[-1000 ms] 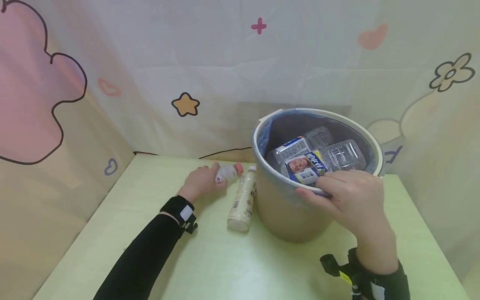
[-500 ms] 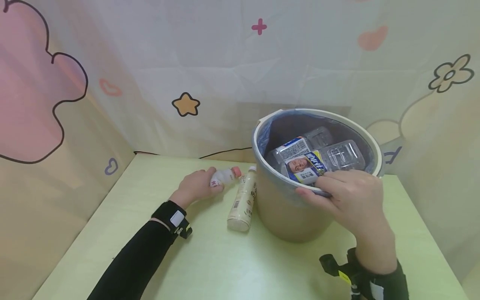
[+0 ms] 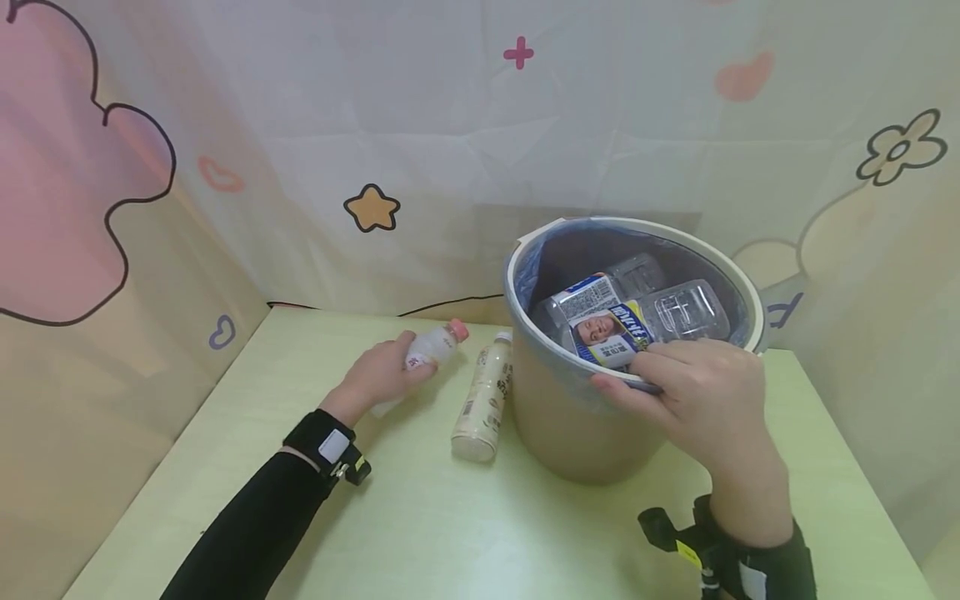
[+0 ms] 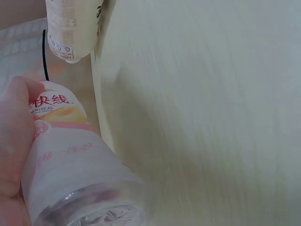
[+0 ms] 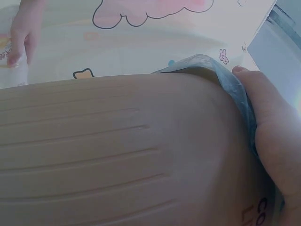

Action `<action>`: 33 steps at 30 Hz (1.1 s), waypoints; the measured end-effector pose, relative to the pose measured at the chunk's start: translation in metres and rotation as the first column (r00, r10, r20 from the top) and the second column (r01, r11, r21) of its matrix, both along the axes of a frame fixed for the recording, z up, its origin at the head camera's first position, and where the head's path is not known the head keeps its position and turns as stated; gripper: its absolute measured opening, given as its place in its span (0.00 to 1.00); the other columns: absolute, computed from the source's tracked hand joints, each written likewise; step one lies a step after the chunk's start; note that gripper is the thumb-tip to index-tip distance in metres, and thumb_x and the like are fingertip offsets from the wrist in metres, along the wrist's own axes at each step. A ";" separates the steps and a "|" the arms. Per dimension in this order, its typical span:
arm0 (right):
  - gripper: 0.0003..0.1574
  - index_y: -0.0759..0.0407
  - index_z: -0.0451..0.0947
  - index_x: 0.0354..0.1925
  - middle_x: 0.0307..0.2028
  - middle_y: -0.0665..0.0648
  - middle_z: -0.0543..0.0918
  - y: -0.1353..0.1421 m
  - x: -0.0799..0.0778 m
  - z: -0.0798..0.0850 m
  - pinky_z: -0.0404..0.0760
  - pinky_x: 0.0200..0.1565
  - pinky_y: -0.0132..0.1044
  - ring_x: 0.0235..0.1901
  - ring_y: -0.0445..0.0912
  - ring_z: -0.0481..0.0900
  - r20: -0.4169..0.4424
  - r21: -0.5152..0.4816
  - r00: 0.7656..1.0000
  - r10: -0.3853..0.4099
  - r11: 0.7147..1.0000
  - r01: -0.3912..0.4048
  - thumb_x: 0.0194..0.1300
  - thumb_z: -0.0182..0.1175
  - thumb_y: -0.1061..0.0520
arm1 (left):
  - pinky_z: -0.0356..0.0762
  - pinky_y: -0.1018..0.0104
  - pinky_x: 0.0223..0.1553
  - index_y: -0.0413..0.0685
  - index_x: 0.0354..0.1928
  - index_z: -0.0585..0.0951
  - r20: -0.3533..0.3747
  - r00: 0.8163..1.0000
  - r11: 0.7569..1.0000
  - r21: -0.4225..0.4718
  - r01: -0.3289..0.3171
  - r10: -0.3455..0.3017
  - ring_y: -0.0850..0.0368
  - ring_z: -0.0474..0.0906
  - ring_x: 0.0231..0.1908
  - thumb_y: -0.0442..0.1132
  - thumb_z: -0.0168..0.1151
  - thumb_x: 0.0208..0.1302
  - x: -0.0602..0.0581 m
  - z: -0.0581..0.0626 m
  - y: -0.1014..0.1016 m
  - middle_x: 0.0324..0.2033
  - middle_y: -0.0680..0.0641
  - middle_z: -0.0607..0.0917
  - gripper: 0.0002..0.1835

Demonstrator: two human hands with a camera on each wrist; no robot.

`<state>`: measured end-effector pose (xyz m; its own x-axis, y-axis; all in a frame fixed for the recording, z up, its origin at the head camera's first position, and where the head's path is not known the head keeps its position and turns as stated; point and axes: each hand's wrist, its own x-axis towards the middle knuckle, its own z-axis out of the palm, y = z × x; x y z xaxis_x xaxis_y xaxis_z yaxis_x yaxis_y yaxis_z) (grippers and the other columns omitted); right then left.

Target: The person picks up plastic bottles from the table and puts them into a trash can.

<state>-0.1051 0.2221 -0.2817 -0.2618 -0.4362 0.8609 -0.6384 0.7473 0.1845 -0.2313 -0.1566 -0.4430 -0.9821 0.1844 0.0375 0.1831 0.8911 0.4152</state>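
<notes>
My left hand (image 3: 377,372) grips a whitish plastic bottle (image 3: 432,347) with a pink cap. In the left wrist view that bottle (image 4: 80,155) shows a pink and orange label and its clear base. My right hand (image 3: 701,400) holds the near rim of a tan trash can (image 3: 592,442), thumb outside and fingers over the edge; part of its grip is hidden. Inside the blue-lined can lie clear bottles (image 3: 690,310) with blue and yellow labels. Between the left hand and the can, a cream-coloured bottle (image 3: 483,404) with a white cap lies on its side.
The light green table (image 3: 420,533) carries the can and the cream bottle. A printed cloth backdrop (image 3: 420,100) rises behind and at both sides. The blue bag liner (image 5: 202,61) folds over the can's rim in the right wrist view.
My left hand has drawn back toward the lower left with the pink-capped bottle, away from the cream bottle, which has shifted very slightly. The right hand stays on the rim.
</notes>
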 end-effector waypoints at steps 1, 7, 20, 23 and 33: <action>0.32 0.45 0.62 0.08 0.09 0.39 0.60 0.000 0.000 0.000 0.44 0.16 0.29 0.10 0.36 0.55 0.000 -0.003 1.000 0.001 1.000 -0.001 0.57 0.52 0.29 | 0.71 0.64 0.18 0.53 0.60 0.63 0.001 1.000 1.000 0.008 -0.002 0.002 0.56 0.74 0.24 0.69 0.52 0.53 0.001 0.001 0.000 0.30 0.49 0.76 0.39; 0.31 0.45 0.65 0.09 0.09 0.40 0.62 0.002 0.000 -0.001 0.45 0.15 0.29 0.10 0.37 0.57 0.011 -0.002 1.000 -0.002 1.000 0.002 0.55 0.54 0.30 | 0.72 0.64 0.16 0.51 0.56 0.65 -0.005 1.000 0.999 0.047 -0.009 0.010 0.56 0.75 0.22 0.69 0.52 0.53 0.008 0.016 -0.003 0.28 0.48 0.77 0.37; 0.31 0.45 0.66 0.09 0.09 0.39 0.62 0.002 0.000 -0.001 0.45 0.15 0.29 0.10 0.36 0.57 0.015 0.004 1.000 -0.001 1.000 0.001 0.56 0.53 0.29 | 0.73 0.65 0.17 0.53 0.59 0.64 -0.060 0.998 0.990 0.141 0.005 0.003 0.55 0.77 0.23 0.68 0.52 0.54 0.019 0.063 -0.003 0.30 0.49 0.77 0.37; 0.31 0.45 0.67 0.09 0.09 0.39 0.63 0.002 0.000 -0.001 0.45 0.15 0.29 0.10 0.36 0.57 0.015 0.006 1.000 0.000 1.000 0.000 0.56 0.53 0.29 | 0.73 0.64 0.19 0.54 0.58 0.64 -0.092 0.996 0.989 0.147 0.008 0.006 0.55 0.76 0.24 0.70 0.51 0.53 0.019 0.075 -0.002 0.30 0.51 0.77 0.37; 0.30 0.45 0.69 0.10 0.09 0.39 0.63 0.001 0.000 -0.001 0.45 0.15 0.29 0.10 0.36 0.58 0.009 0.001 1.000 -0.006 1.000 0.006 0.56 0.52 0.29 | 0.74 0.62 0.19 0.57 0.56 0.64 -0.154 0.988 0.984 0.179 0.012 0.016 0.55 0.77 0.24 0.72 0.49 0.52 0.020 0.127 0.005 0.30 0.53 0.76 0.37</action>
